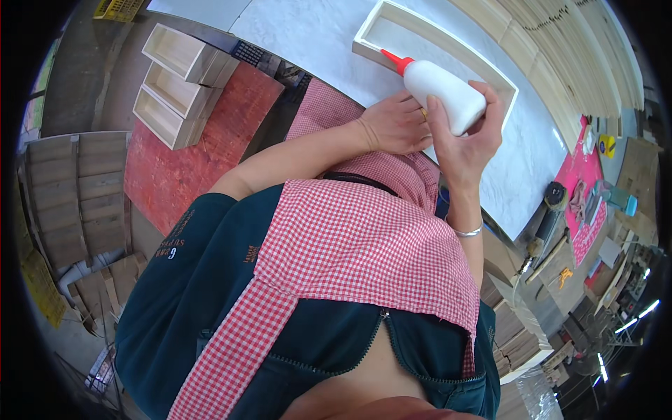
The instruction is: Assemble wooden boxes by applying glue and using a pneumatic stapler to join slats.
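Observation:
A white squeeze bottle [446, 94] with a red pointed nozzle [397, 61] lies tilted in my right hand [467, 140], which is closed around its base end. Its tip points up and left over the near wall of a long, shallow pale wooden box [369, 40]. This box rests on the white marbled tabletop [308, 35]. Beside my right hand, below the bottle, is my left hand [397, 124], near the table's front edge. Its fingers are bent together and partly hidden, so what they hold, if anything, does not show.
Several pale wooden boxes [168, 91] sit stacked on a red board [245, 105] at the left. Long wooden strips [581, 63] are piled at the far right. Pink cloth [584, 210], a tape roll [555, 194] and tools lie on the right side. A yellow crate [117, 9] stands far left.

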Demonstrator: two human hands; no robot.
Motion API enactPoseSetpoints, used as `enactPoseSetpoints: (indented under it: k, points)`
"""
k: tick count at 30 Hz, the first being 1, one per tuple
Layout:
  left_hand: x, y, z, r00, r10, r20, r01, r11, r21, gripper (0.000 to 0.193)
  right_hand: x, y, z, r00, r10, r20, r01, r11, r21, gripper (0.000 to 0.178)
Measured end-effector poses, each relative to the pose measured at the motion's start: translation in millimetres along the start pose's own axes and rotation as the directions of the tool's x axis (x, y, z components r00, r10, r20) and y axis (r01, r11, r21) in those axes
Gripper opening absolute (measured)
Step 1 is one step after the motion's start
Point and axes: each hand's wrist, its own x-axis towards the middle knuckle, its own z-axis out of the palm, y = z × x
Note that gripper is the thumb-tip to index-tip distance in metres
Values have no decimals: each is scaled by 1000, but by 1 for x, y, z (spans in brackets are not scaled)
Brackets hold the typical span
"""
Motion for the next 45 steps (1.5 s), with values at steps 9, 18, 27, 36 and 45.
enactPoseSetpoints:
  k: [9,18,27,36,45]
  points:
    - [16,7,-16,999,15,48,-20,994,109,39,-20,7,-55,992,85,-88,-95,988,-120,55]
    - [19,10,-14,997,-18,72,7,990,141,33,-42,17,-103,965,152,-212,-196,959,-204,54]
    - [19,10,-14,997,3,74,-14,989,149,34,-60,27,-138,927,186,-327,-274,929,-248,53]
    - [26,14,-17,996,-11,89,0,992,130,35,-61,38,-147,879,269,-394,-349,926,-146,52]
    - [27,18,-22,992,-45,119,32,994,106,37,-21,118,-205,623,231,-748,-433,898,-82,44]
